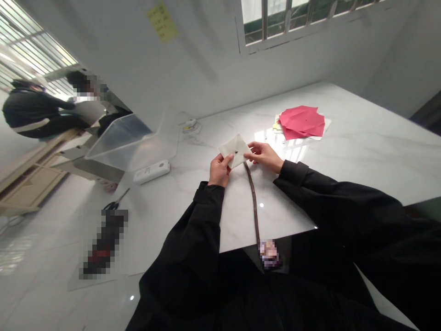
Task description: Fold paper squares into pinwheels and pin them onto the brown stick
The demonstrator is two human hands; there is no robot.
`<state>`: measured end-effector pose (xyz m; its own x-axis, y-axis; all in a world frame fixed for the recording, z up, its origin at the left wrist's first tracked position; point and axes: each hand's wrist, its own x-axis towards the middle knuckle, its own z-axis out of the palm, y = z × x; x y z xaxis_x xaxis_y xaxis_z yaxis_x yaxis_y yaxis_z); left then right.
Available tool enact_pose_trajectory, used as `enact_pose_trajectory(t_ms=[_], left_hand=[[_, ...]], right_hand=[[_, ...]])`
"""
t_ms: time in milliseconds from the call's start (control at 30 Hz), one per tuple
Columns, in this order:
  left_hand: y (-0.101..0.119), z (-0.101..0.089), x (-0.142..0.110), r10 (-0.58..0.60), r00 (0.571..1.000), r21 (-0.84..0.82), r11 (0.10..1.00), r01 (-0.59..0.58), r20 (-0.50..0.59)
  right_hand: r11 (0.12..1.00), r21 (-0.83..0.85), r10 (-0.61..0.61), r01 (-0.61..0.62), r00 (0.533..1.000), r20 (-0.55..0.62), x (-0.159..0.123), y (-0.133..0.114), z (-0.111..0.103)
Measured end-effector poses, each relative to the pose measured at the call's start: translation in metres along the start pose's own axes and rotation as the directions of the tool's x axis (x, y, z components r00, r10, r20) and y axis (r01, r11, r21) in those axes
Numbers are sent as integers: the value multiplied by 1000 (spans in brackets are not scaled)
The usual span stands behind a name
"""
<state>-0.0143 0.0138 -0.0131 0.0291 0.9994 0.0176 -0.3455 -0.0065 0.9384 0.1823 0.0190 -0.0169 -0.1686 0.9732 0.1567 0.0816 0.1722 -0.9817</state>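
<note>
A square of white folded paper (pixel 236 149), turned like a diamond, has a small dark dot at its centre. My left hand (pixel 219 170) grips its lower left edge, and my right hand (pixel 263 156) pinches its right corner. Both black sleeves reach in from the bottom of the view. A brown lanyard (pixel 253 202) hangs down in front of me, between my hands and below the paper. Its badge is blurred. Beyond my right hand, a sheet of pink-red paper (pixel 301 122) lies on a white sheet on the marble table (pixel 361 147).
On the table's left part are a tipped clear plastic box (pixel 119 142), a white power strip (pixel 151 171), a small white device (pixel 189 125) and scissors (pixel 115 202). A blurred dark object (pixel 103 243) lies nearby. Two people (pixel 31 110) sit at far left.
</note>
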Motion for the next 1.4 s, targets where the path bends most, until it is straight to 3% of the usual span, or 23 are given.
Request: enact_pose_trajectory(t_ms=[67, 133, 200, 267, 367, 567, 700, 1067, 1400], left_hand=[[-1, 0, 0, 11, 1000, 28, 1000, -10, -20], [-2, 0, 1, 26, 999, 61, 998, -23, -43], [-3, 0, 1, 41, 998, 90, 995, -36, -55], [-3, 1, 0, 51, 998, 108, 993, -46, -42], [-1, 4, -3, 43, 999, 98, 994, -45, 14], [4, 10, -10, 6, 995, 87, 996, -15, 102], [3, 9, -10, 3, 995, 100, 995, -14, 103], [-3, 5, -6, 34, 997, 164, 985, -45, 67], [-5, 4, -5, 34, 997, 152, 987, -44, 68]], right_hand=[[981, -159, -134, 114, 984, -120, -1, -1, -3], [913, -331, -314, 240, 930, -191, -3, -6, -5], [834, -442, -441, 331, 881, -172, -6, -13, -5], [781, -487, -496, 391, 862, -104, -9, -18, -3], [769, -480, -498, 422, 866, -36, -14, -22, 3], [841, -424, -386, 336, 922, -36, -16, -23, 5], [861, -404, -356, 310, 934, -42, -16, -22, 5], [810, -486, -381, 327, 924, -14, -16, -21, 6], [855, -381, -376, 352, 927, 12, -16, -17, 8]])
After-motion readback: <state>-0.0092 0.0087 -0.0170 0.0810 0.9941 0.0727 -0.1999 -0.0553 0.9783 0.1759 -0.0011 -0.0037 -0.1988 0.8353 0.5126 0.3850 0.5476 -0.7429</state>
